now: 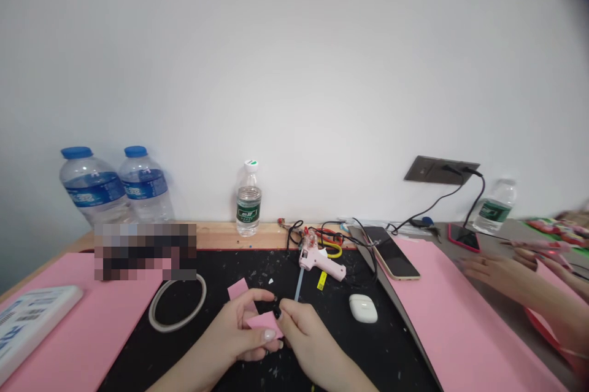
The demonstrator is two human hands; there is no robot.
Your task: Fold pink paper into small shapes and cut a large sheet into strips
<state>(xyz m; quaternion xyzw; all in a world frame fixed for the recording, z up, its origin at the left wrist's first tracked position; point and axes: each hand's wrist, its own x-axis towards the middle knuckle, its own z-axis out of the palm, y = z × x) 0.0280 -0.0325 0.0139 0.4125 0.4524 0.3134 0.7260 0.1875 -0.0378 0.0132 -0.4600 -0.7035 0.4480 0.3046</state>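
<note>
Both of my hands meet low in the middle over a black mat (216, 343). My left hand (239, 334) pinches a small pink piece of foam (263, 322) between thumb and fingers. My right hand (304, 334) is closed, its fingertips at the same pink piece and at a small black thing at its top edge. Another small pink scrap (238, 288) lies just behind my left hand. A pink hot glue gun (318, 262) with a clear glue stick lies a little beyond my hands.
A ring of tape (177, 302) and pink sheets (99, 318) lie left; white earbud case (363, 308), phone (391, 252) and a pink sheet (442, 318) right. Bottles (248, 199) stand along the wall. Cables run to a socket (440, 170). Another person's hands (501, 272) rest far right.
</note>
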